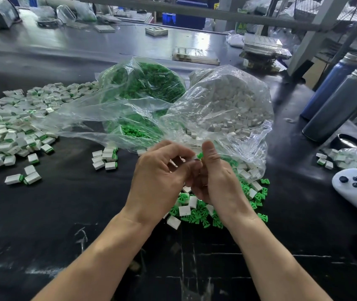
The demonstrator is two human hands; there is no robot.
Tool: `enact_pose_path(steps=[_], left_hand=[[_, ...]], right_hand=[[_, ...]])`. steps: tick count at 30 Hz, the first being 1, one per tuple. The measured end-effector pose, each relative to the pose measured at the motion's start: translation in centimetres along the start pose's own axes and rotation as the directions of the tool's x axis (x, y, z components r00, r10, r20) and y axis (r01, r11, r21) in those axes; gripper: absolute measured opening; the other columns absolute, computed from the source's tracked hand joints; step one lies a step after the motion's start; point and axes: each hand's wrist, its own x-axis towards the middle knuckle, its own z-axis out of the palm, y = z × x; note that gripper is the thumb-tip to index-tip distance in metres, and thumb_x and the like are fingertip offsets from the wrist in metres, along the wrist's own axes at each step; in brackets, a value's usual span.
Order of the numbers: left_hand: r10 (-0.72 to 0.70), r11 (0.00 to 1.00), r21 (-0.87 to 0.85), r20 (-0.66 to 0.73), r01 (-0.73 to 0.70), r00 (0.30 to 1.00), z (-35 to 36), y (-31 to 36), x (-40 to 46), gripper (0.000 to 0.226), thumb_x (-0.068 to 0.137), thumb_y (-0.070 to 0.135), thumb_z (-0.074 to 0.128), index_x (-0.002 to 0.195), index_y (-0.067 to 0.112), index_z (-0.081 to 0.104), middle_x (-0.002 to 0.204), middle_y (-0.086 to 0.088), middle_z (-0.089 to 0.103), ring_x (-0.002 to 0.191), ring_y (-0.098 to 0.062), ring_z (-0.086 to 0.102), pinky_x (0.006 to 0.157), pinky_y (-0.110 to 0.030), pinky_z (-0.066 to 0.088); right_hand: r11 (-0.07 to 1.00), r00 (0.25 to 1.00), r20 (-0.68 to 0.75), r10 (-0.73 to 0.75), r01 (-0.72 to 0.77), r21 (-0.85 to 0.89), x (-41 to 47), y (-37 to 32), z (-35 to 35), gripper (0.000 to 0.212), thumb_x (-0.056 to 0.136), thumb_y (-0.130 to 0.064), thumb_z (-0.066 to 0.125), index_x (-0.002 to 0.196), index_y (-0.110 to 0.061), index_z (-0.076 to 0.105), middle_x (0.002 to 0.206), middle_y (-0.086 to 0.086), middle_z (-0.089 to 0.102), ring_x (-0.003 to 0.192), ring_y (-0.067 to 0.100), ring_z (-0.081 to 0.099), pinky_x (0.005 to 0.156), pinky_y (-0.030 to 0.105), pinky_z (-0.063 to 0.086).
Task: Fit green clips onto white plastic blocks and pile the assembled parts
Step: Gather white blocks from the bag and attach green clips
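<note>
Fingers of the left hand [160, 170] are pinching a white block [194, 157]; the right hand [211, 174] is pinching a green clip [200, 155] against it, mid-fit. Next, probably: seating it, then tossing toward the finished pile [10, 127] at nine o'clock on the worktop [86, 213].

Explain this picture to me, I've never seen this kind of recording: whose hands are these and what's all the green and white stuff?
It is a single view from a camera worn on a person's head, looking down at a black worktable. The left hand and right hand together pinch a small white plastic block and a green plastic clip. Under them lie loose clips and blocks. Two clear plastic bags behind hold green clips and white blocks. At left spreads the heap of assembled parts.
</note>
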Motion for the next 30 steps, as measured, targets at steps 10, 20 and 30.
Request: enact_pose_path(steps=[10,20,30], left_hand=[[-0.18,0.891,-0.417,0.036,0.178,0.983,1.4,1.0,-0.9,0.006,0.087,0.005,0.081,0.087,0.011,0.08,0.089,-0.002,0.08,0.075,-0.021,0.078,0.062,-0.031,0.062],[-0.207,0.838,-0.516,-0.003,0.176,0.978,1.8,1.0,-0.8,0.011,0.082,-0.004,0.081,0.092,0.001,0.08,0.095,-0.005,0.081,0.091,-0.022,0.079,0.075,-0.026,0.061],[-0.213,0.854,-0.473,0.061,0.216,0.975,1.0,0.6,-0.4,0.008,0.085,-0.001,0.079,0.089,0.005,0.078,0.084,-0.006,0.08,0.075,-0.015,0.076,0.068,-0.023,0.06]], right_hand=[[0.969,0.991,-0.118,0.056,-0.026,0.246,0.2,1.1,2.2,0.067,0.093,-0.07,0.035,0.109,-0.02,0.075,0.099,0.029,0.072,0.086,0.037,0.074,0.065,0.041,0.059],[0.987,0.946,-0.324,-0.019,0.069,0.143,0.2,0.2,3.2,0.051,0.092,-0.062,0.031,0.065,-0.046,0.072,0.056,-0.019,0.061,0.057,-0.003,0.057,0.06,0.027,0.043],[0.998,0.983,-0.178,-0.053,0.045,-0.051,0.3,0.1,1.5,0.07,0.109,-0.053,0.025,0.059,-0.029,0.068,0.049,-0.01,0.054,0.044,0.001,0.047,0.046,0.021,0.038]])
